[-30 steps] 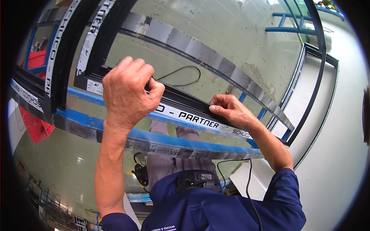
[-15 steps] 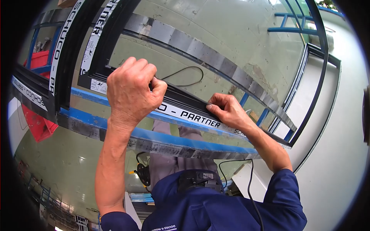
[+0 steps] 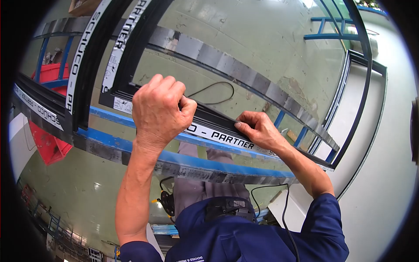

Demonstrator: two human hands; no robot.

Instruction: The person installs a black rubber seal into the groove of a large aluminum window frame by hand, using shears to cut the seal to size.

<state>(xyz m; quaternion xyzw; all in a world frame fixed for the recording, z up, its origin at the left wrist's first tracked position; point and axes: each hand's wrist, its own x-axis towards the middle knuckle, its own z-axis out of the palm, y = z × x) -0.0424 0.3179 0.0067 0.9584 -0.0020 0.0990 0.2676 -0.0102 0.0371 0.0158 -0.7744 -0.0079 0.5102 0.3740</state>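
A black window frame [image 3: 209, 117] with white "Schüco Partner" tape [image 3: 224, 139] lies across blue supports. My left hand [image 3: 163, 107] is a closed fist, knuckles up, over its near rail, close to the left corner. I cannot tell whether this fist holds anything, since the palm side is hidden. Farther right on that rail, my right hand [image 3: 257, 129] pinches a thin black rubber gasket [image 3: 224, 117] between thumb and forefinger. The gasket runs along the rail toward the left fist. Beyond the rail shows a thin black loop [image 3: 232, 91].
Blue trestle beams [image 3: 192, 162] with worn grey edges run under the frame. Another taped black profile [image 3: 83, 56] stands at left, near a red bin [image 3: 43, 139]. A black cable [image 3: 286, 205] hangs by my body. At right is a white surface [image 3: 379, 174].
The scene has shifted slightly right and down in view. Both hands keep nearly the same places on the rail, with the left still in a fist and the right still pinching.
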